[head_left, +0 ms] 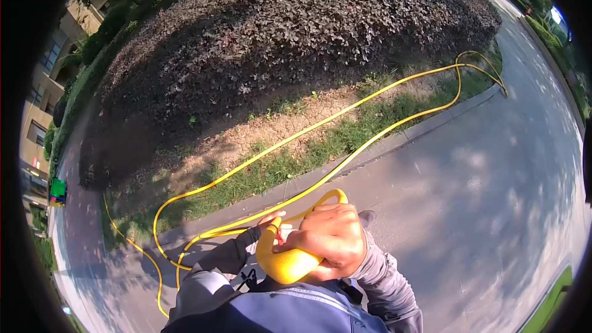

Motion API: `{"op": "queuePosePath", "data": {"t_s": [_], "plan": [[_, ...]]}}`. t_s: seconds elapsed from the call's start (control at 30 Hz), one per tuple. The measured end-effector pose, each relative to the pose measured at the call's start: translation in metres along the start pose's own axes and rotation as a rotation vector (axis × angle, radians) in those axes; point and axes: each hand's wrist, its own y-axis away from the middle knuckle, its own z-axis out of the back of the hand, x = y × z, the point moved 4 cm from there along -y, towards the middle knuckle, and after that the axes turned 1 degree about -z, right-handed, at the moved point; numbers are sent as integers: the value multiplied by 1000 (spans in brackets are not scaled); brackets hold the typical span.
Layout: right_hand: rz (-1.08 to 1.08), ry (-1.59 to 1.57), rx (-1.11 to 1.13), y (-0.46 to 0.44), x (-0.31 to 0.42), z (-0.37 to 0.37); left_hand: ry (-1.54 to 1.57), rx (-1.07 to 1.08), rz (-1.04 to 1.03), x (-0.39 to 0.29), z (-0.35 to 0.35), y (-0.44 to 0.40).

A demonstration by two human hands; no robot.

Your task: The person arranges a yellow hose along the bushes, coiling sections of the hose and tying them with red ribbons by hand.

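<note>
Right grip (336,237) wrapped round yellow hose (287,266) | left grip (268,219) partly hidden, closure unclear | wide bends should prevent kinks

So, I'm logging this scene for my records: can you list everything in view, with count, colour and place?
Hose: at least one, yellow, looping across grass and pavement into the hands
Hedge: one, purplish-brown, upper middle
Grass strip: one, green with tan soil, below hedge
Kerb: one, grey, edging the grass
Pavement: one stretch, grey, right and lower middle
Building: at least one, tan, left edge
Unclear object: one, green and dark, far left
Shoe: one visible, greyish, beyond right hand
Sleeves: two, grey, lower middle
Left hand: one, bare, at the hose, partly hidden
Right hand: one, bare, gripping the hose
</note>
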Motion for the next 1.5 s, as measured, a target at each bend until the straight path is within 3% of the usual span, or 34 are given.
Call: {"op": "queuePosePath", "data": {"t_s": [0.2, 0.47, 0.53, 0.63, 0.7, 0.77, 0.8, 0.87, 1.03, 1.13, 1.27, 1.33, 1.5], "plan": [[-92, 172, -3, 53, -23, 204, -83, -75, -66, 47, -149, -116], [-45, 214, -101, 162, -70, 440, -278, -54, -111, 110, -354, -286], [-22, 186, -85, 194, -75, 519, -290, -27, -138, 145, -394, -329], [3, 40, -303, 242, -81, 655, -259, 28, -200, 212, -454, -386], [-16, -13, -384, 264, -83, 745, -267, -5, -282, 285, -561, -394], [-95, 18, -450, 283, -89, 824, -71, -72, -353, 337, -617, -426], [-152, 72, -469, 288, -93, 860, -66, -8, -358, 354, -632, -443], [-121, 132, -470, 300, -106, 921, 82, -130, -411, 397, -684, -460], [-95, 62, -457, 348, -164, 1049, 112, 111, -140, 472, -728, -572], [-115, 67, -464, 374, -200, 1141, 41, 222, -83, 519, -795, -652], [-213, 195, -430, 414, -236, 1285, 15, 84, -129, 568, -897, -776], [-275, 275, -428, 437, -239, 1364, -115, -87, -104, 602, -969, -817], [-300, 365, -616, 491, -228, 1548, -214, -162, -109, 671, -1152, -911]]}}
